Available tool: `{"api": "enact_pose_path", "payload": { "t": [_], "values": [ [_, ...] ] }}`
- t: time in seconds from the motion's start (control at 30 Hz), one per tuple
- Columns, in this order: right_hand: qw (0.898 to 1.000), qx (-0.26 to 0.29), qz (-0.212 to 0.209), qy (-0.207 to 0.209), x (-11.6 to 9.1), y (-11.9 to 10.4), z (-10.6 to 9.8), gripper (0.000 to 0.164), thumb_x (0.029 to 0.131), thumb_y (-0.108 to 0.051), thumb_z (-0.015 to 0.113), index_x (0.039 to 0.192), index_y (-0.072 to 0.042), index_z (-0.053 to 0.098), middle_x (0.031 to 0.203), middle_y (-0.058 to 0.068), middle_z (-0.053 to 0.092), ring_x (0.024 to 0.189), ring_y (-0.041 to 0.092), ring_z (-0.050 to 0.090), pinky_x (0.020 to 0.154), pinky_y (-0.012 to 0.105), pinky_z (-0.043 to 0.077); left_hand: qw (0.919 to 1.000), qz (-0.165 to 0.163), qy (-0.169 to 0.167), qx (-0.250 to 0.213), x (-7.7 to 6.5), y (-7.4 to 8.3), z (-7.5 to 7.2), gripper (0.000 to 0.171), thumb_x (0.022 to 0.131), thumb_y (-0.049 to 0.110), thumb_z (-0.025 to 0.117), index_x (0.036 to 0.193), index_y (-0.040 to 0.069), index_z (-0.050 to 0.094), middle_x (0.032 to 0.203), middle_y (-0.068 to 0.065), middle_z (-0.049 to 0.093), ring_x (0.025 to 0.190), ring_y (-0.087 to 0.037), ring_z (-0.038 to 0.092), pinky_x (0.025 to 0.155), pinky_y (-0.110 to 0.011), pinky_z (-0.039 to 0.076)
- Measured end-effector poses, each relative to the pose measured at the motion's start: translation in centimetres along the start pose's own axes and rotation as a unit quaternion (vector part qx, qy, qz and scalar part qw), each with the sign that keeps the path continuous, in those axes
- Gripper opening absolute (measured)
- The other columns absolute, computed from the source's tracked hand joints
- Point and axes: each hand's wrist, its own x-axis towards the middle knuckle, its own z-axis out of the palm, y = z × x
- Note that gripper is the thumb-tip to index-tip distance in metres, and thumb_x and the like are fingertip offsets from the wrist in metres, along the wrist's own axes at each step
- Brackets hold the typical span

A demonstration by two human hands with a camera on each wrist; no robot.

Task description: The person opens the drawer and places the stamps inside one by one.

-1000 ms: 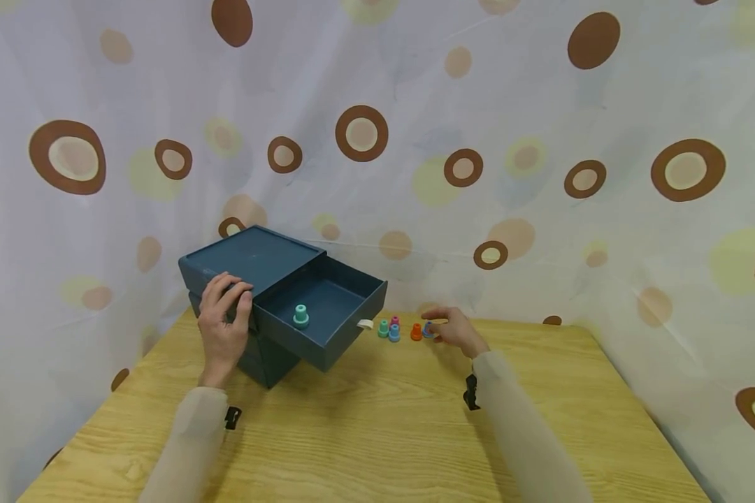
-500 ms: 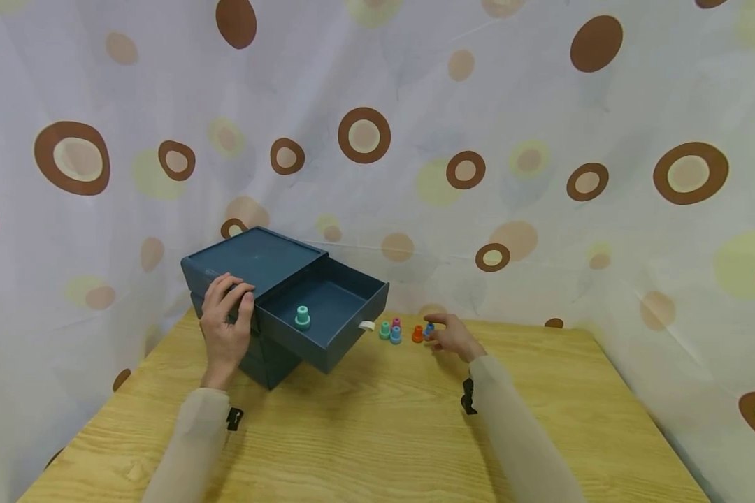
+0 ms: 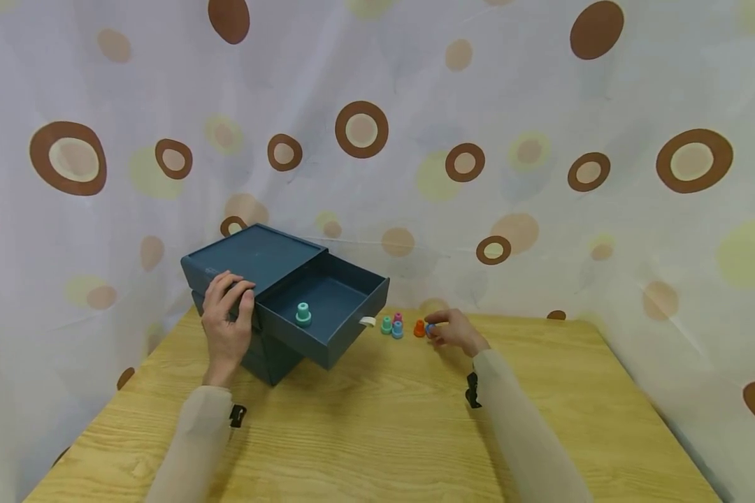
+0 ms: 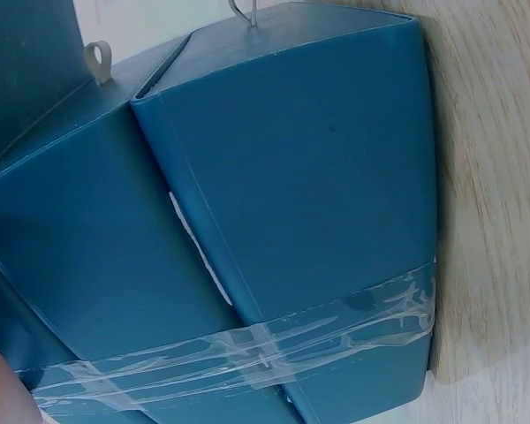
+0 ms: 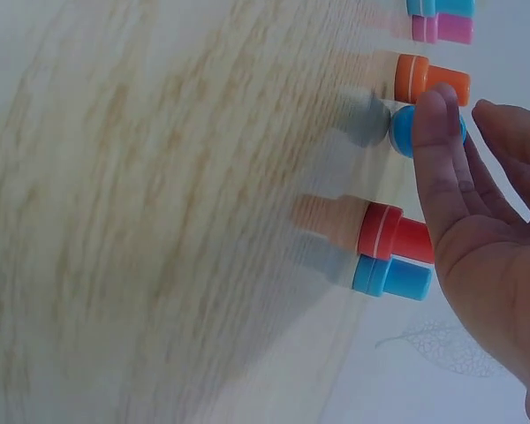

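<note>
My left hand [image 3: 226,335] rests against the side and top edge of a dark blue drawer cabinet [image 3: 252,258], near its front corner. The top drawer [image 3: 358,307] is pulled out, and a mint-green toy stamp [image 3: 303,316] stands in it. At the back of the table my right hand [image 3: 456,332] pinches a small blue toy stamp [image 5: 401,131] between thumb and fingers. In the right wrist view the blue stamp looks tilted, partly hidden by the thumb. Just left of it in the head view stands an orange stamp [image 3: 419,328].
Green [image 3: 386,325], pink [image 3: 398,318] and light blue [image 3: 398,330] stamps cluster near the drawer's white pull tab [image 3: 368,321]. The right wrist view also has a red stamp [image 5: 384,231] and another blue stamp [image 5: 393,277]. Clear tape [image 4: 265,353] binds the cabinet. A patterned curtain hangs behind the wooden table [image 3: 377,433].
My right hand has stayed by the blue stamp, its fingers shifting slightly around it. The left hand and the drawer have not moved; the head view has shifted a little.
</note>
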Motion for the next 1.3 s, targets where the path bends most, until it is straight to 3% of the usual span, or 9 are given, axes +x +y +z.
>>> {"api": "enact_pose_path", "payload": {
  "t": [0.13,0.43,0.83,1.0,1.13,1.3],
  "values": [
    [1.000,-0.007,0.002,-0.003,0.0,-0.6,-0.2,0.037,0.097,0.003,0.050,0.134,0.010,0.053,0.134,0.032,0.052,0.101,0.042,0.065,0.087,0.046,0.057,1.0000,-0.001,0.006,-0.006,0.5,1.3,-0.1,0.014,0.085,-0.005,0.059,0.092,-0.011,0.071,0.104,-0.034,0.061,0.119,-0.053,0.048,0.110,-0.061,0.029],
    [1.000,-0.009,0.020,-0.001,0.1,-0.6,-0.1,0.038,0.096,0.005,0.051,0.134,0.010,0.052,0.136,0.031,0.051,0.103,0.040,0.066,0.088,0.044,0.057,0.9999,-0.011,-0.008,0.008,-0.5,-2.1,-0.1,0.015,0.087,0.006,0.064,0.096,0.002,0.075,0.110,-0.021,0.065,0.126,-0.038,0.051,0.113,-0.052,0.030],
    [0.999,-0.029,0.014,0.036,0.1,0.0,0.3,0.036,0.090,0.007,0.060,0.126,0.012,0.059,0.129,0.032,0.056,0.097,0.037,0.069,0.082,0.039,0.059,0.9998,-0.014,-0.014,0.006,-0.5,-1.9,-0.1,0.016,0.088,0.009,0.065,0.098,0.006,0.076,0.112,-0.018,0.066,0.128,-0.034,0.050,0.113,-0.051,0.031],
    [0.999,0.005,0.027,0.046,0.1,0.2,0.3,0.033,0.093,0.006,0.057,0.125,0.014,0.058,0.121,0.032,0.060,0.096,0.036,0.070,0.084,0.042,0.059,0.9997,-0.019,-0.015,0.011,-0.6,-1.9,-0.1,0.016,0.089,0.010,0.064,0.098,0.006,0.076,0.113,-0.018,0.066,0.128,-0.033,0.050,0.114,-0.051,0.031],
    [0.998,0.037,0.039,0.040,0.0,0.4,0.4,0.031,0.095,0.003,0.056,0.125,0.014,0.058,0.114,0.031,0.063,0.089,0.031,0.071,0.081,0.042,0.059,0.9996,-0.019,-0.015,0.012,-0.6,-1.9,-0.1,0.016,0.089,0.011,0.064,0.098,0.006,0.076,0.113,-0.017,0.066,0.128,-0.032,0.051,0.114,-0.050,0.031],
    [0.999,0.032,0.037,0.024,-0.4,0.5,0.3,0.032,0.097,0.000,0.055,0.127,0.011,0.057,0.115,0.030,0.063,0.084,0.028,0.071,0.076,0.039,0.060,0.9998,-0.014,-0.014,0.008,-0.6,-2.1,0.0,0.016,0.089,0.010,0.064,0.099,0.006,0.076,0.113,-0.018,0.066,0.128,-0.033,0.050,0.114,-0.050,0.031]
  ]
}}
